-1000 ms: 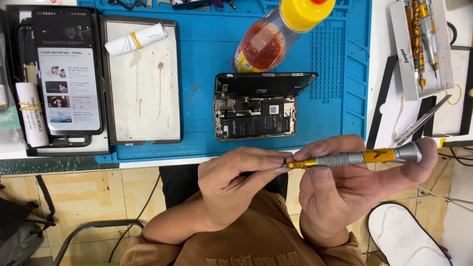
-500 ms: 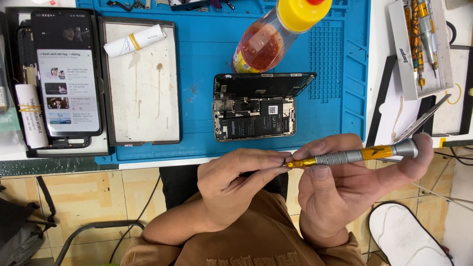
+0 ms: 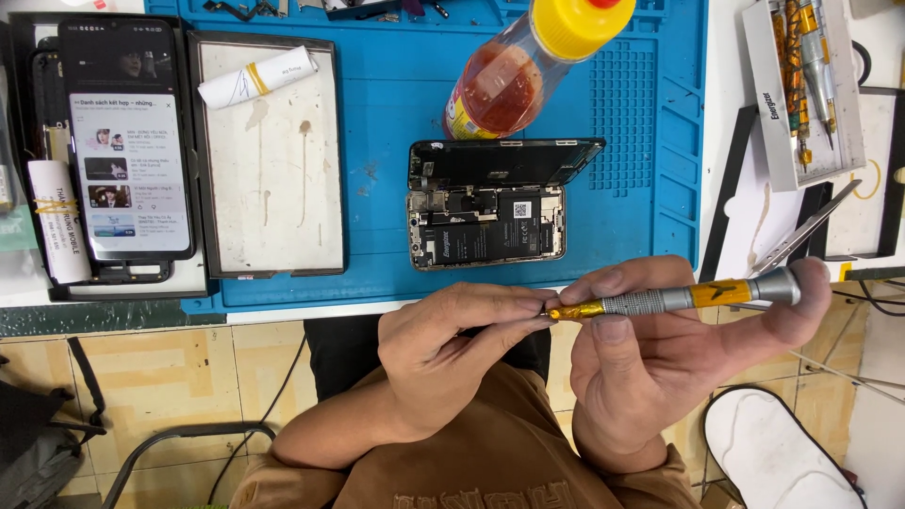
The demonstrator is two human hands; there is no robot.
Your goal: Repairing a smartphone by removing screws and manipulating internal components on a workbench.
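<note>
The right hand (image 3: 660, 368) grips a screwdriver (image 3: 674, 300) level above the lap, below the table edge. The left hand (image 3: 452, 353) pinches its tip with closed fingertips. Beyond, an opened phone (image 3: 485, 226) lies on the blue mat (image 3: 396, 141).

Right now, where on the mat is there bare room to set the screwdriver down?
Bare blue mat lies between the white pad and the opened phone, and in front of the phone. The top edge, around the bottle, is crowded.
</note>
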